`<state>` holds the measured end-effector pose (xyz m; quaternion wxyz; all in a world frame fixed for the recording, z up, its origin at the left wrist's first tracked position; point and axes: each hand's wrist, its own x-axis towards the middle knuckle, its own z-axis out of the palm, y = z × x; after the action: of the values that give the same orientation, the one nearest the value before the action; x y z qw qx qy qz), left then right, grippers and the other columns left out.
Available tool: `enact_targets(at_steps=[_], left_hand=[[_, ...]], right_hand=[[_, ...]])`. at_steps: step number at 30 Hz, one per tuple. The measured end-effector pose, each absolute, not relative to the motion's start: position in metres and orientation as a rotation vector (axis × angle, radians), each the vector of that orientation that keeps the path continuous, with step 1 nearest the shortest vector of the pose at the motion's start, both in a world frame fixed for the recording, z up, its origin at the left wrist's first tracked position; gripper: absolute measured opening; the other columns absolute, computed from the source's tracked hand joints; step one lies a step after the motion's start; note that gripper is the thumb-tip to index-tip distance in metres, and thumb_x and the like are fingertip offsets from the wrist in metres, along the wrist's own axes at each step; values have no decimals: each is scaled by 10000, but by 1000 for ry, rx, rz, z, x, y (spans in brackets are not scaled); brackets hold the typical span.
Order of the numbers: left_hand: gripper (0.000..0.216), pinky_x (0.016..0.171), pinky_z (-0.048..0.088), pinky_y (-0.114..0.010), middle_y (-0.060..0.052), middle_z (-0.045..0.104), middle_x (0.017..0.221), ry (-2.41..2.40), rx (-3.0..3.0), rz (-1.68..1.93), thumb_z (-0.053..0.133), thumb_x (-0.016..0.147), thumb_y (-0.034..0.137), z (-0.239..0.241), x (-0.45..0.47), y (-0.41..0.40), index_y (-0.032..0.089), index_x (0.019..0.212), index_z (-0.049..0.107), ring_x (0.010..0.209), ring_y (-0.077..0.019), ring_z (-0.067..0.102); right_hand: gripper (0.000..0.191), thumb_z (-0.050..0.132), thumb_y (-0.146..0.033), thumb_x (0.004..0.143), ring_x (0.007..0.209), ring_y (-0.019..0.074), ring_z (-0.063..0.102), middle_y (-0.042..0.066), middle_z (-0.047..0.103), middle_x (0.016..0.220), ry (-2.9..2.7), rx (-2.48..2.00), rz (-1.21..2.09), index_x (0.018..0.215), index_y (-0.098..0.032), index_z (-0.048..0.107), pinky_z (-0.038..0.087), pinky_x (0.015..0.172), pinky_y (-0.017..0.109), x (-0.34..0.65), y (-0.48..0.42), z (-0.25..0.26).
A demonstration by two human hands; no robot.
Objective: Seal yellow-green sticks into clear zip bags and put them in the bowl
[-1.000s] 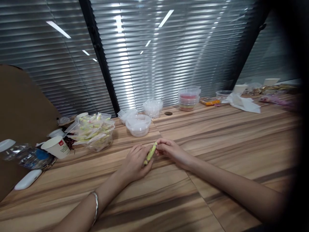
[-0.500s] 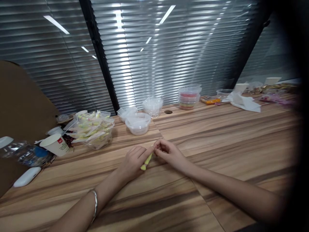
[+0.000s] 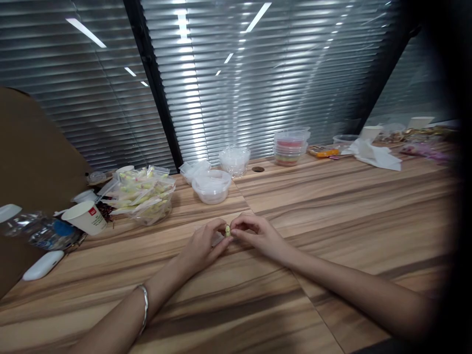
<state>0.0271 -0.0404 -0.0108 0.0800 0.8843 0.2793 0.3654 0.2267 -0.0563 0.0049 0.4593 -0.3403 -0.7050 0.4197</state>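
Observation:
Over the middle of the table, a small yellow piece [image 3: 227, 230] is pinched between the fingertips of my two hands. My left hand [image 3: 204, 245] is closed on it from the left, thumb below and fingers above. From the right, my right hand [image 3: 261, 237] holds it with thumb and index finger pressed together. Something pale and translucent shows under the left fingers, too small to name. Beyond the hands stands a clear plastic bowl [image 3: 211, 191]. To the left lies a heap of small clear bags [image 3: 142, 189] with yellow pieces inside, piled in a clear container.
On the left are a tilted paper cup [image 3: 85, 220], a plastic bottle [image 3: 47, 233] and a white rounded case [image 3: 43, 265]. Stacked tubs [image 3: 291, 147], an orange packet [image 3: 324, 151] and white tissue [image 3: 374, 155] line the back. A cable hole [image 3: 258, 169] pierces the table.
The yellow piece has turned from lying lengthwise under my left hand to a short end showing between the fingertips. My left thumb and fingers have spread around it; the right hand shifted slightly left.

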Motion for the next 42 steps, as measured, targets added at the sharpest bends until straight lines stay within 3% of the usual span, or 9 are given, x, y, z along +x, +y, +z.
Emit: enact_targets(at_steps=[5,12,24,31,35,42], left_hand=[[405,832,481,-308,-67,651,1043,823,2423,978,545,856,279,-2,31,-45,210,1228,400,947,-172,624],[256,712,494,-256,-60,669,883,793,1756,956,610,809,322,2,44,-45,159,1003,567,807,-162,635],[277,671,481,-273,-50,668,736,715,1483,876,690,731,359,-1,43,-35,132,844,580,699,-166,635],[263,632,480,-277,-53,665,710,645,1402,882,677,747,336,3,42,-38,128,852,555,658,-174,633],[189,663,475,-272,-65,674,735,596,1397,902,656,772,266,2,42,-36,117,854,573,676,-167,635],[197,627,470,-259,-48,672,719,644,1247,942,680,746,237,-1,42,-34,139,867,559,640,-168,644]], right_hand=[[134,574,-308,819,792,166,574,28,642,839,-1774,-821,1033,838,-203,656,441,738,277,227,-59,7],[89,603,-274,795,764,156,570,22,627,809,-1713,-861,1037,818,-197,640,442,698,258,229,-56,2],[85,608,-256,794,750,150,572,20,616,785,-1684,-800,1141,824,-185,645,448,710,271,228,-56,2],[28,616,-216,782,711,152,573,-1,596,723,-1296,-616,1527,778,-189,609,438,705,310,222,-57,3],[31,593,-174,773,741,143,554,2,580,786,-1071,-455,1772,746,-186,601,431,722,318,219,-56,3],[54,589,-131,753,808,129,546,-1,581,795,-749,-348,1957,740,-181,604,423,780,278,212,-52,1]])
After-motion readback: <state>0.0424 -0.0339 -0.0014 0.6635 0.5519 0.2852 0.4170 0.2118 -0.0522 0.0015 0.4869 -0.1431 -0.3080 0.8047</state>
